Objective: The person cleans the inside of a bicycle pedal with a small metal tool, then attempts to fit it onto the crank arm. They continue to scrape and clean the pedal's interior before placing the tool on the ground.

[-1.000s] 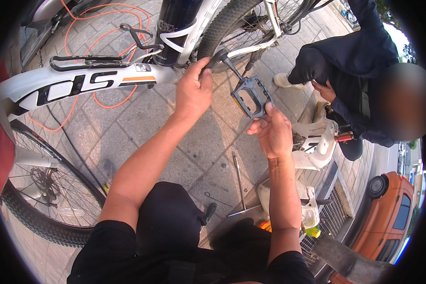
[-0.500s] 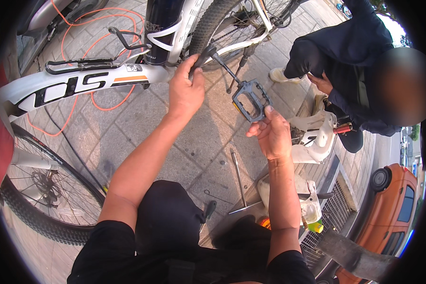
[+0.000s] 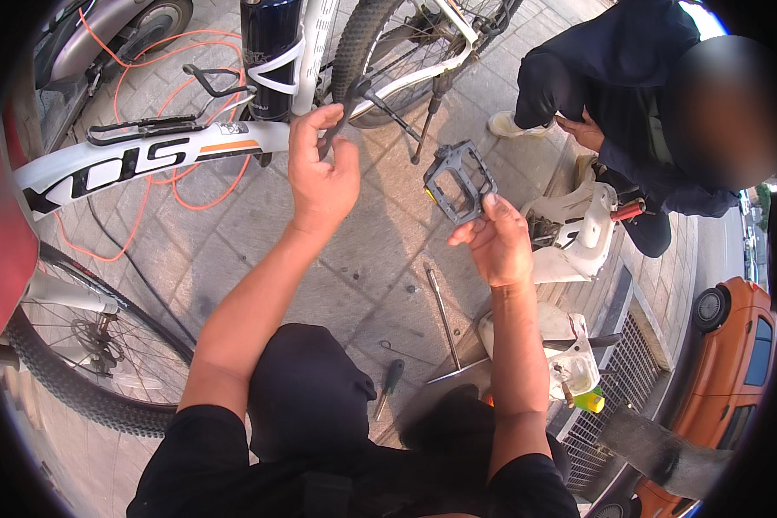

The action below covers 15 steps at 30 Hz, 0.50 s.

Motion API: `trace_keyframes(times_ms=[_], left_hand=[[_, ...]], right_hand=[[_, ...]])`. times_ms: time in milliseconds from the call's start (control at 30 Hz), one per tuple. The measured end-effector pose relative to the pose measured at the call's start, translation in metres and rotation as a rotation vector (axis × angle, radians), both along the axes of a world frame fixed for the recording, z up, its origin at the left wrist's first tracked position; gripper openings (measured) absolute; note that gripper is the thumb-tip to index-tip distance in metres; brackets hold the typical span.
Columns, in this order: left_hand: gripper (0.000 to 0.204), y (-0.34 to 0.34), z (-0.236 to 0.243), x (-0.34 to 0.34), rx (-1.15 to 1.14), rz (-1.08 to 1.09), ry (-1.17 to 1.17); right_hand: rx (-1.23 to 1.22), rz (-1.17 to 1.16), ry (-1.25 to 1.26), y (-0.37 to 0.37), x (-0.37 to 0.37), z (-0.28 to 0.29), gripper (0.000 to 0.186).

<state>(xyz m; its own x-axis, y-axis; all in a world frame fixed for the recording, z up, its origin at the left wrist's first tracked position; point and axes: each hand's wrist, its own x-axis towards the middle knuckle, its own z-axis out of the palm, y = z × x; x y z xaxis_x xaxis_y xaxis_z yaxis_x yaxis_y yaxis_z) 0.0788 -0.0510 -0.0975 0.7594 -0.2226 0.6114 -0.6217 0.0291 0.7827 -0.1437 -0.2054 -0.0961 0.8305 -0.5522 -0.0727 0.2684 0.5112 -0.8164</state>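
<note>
My left hand [image 3: 324, 173] grips a dark crank arm [image 3: 328, 138] beside the white bicycle frame [image 3: 151, 160]. In my right hand [image 3: 501, 242] is a grey-black platform pedal [image 3: 457, 177] with a yellow reflector, held by its lower corner. Behind the pedal, a dark rod [image 3: 397, 116] slants from the bike toward the kickstand [image 3: 427, 116]. A dark water bottle [image 3: 268, 69] sits in a white cage. Below my hands lie a long metal tool [image 3: 445, 315] and a dark-handled screwdriver [image 3: 388, 388] on the paving.
A crouching person [image 3: 622, 95] in dark clothes is at right, by white plastic parts [image 3: 570, 233]. An orange hose [image 3: 177, 198], a front wheel [image 3: 99, 363] and a scooter [image 3: 112, 43] are at left. A metal grate [image 3: 630, 345] and orange car [image 3: 734, 371] are at lower right.
My left hand has moved left and slightly down relative to the pedal, widening the gap between them. The bike and the crouching person appear higher in view; my right hand stays on the pedal.
</note>
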Motion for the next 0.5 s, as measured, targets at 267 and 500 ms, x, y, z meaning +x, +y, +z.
trace_keyframes(times_ms=[267, 500], left_hand=[[0.034, 0.009, 0.009, -0.033, 0.150, -0.598, 0.030], [0.046, 0.006, 0.036, -0.059, 0.300, -0.748, -0.040]], right_hand=[[0.007, 0.036, -0.101, 0.001, -0.003, -0.008, 0.032], [-0.014, 0.096, -0.244, 0.002, -0.005, -0.014, 0.033]])
